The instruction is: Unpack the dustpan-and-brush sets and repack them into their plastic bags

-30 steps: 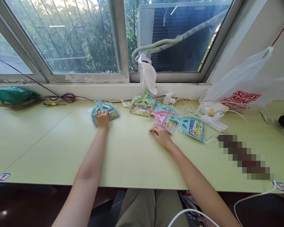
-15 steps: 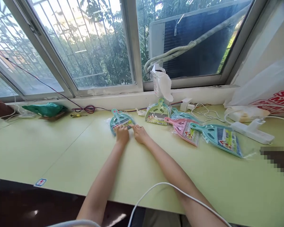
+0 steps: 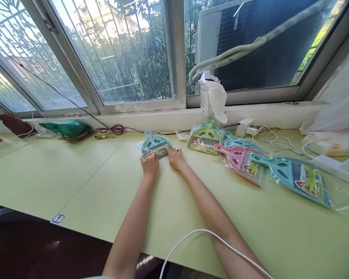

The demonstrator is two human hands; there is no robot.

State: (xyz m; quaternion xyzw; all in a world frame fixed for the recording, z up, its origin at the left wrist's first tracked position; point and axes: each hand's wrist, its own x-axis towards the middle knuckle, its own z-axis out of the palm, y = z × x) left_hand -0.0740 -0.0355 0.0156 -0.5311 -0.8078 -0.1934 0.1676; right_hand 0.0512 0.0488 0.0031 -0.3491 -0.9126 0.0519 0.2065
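A teal dustpan and brush set (image 3: 154, 144) in clear plastic wrap lies on the table with its handle toward the window. My left hand (image 3: 150, 164) grips its front left corner, fingers curled over the edge. At the front right corner, my right hand (image 3: 176, 159) holds the same set, with fingertips on the printed label. Just to the right stands a green dustpan and brush set (image 3: 205, 138). Beyond it are a pink set (image 3: 241, 162), a teal set (image 3: 293, 178) and another teal set (image 3: 235, 140) partly hidden behind the pink one.
A torn white box (image 3: 211, 97) stands by the window sill. White cables (image 3: 275, 141) and a power strip (image 3: 340, 166) lie at the right. A green bag (image 3: 66, 128) and a yellow screwdriver (image 3: 101, 136) are at the back left. A white cord (image 3: 192, 234) hangs across my right forearm.
My hands have spread apart from the front edge toward the two front corners of the dustpan set. The camera view has shifted, so most things appear farther right.
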